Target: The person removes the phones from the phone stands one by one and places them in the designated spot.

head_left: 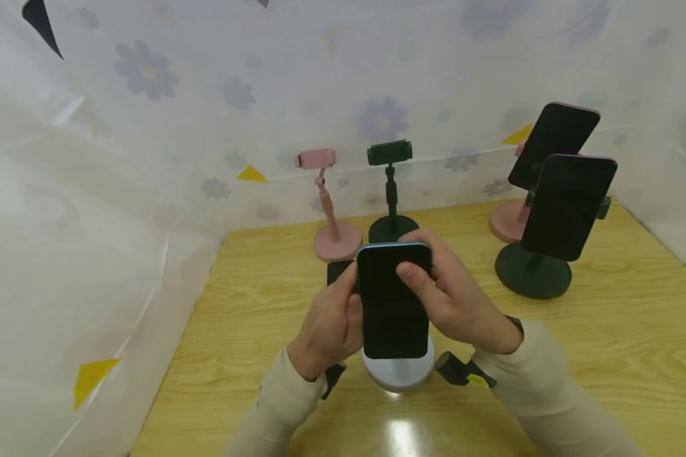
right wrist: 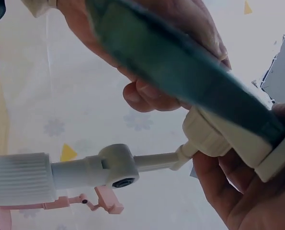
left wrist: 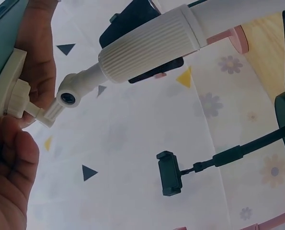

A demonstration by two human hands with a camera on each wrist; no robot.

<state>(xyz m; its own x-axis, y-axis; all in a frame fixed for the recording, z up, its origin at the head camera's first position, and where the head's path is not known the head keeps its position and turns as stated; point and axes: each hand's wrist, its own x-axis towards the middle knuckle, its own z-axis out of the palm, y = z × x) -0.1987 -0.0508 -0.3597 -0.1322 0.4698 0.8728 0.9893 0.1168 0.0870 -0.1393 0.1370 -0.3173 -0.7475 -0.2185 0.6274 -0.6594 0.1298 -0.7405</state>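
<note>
A smartphone (head_left: 391,311) with a dark screen and blue-green back sits against the clamp (right wrist: 238,139) of a white phone stand, tilted up. My left hand (head_left: 330,324) grips its left side, thumb along the edge. On the other side my right hand (head_left: 457,308) holds phone and clamp, thumb on the screen and fingers behind. In the left wrist view the stand's ribbed pole (left wrist: 147,48) and swivel joint (left wrist: 68,96) show below the clamp. The round white base (head_left: 400,374) rests on the table beneath, partly covered by the phone.
Behind stand a pink phone stand (head_left: 334,238) and a dark green one (head_left: 391,190), neither carrying a phone. At the right, two stands hold dark phones (head_left: 568,206). Another dark phone (head_left: 337,270) lies partly hidden behind my left hand. A patterned curtain (head_left: 148,127) borders the wooden table (head_left: 251,285).
</note>
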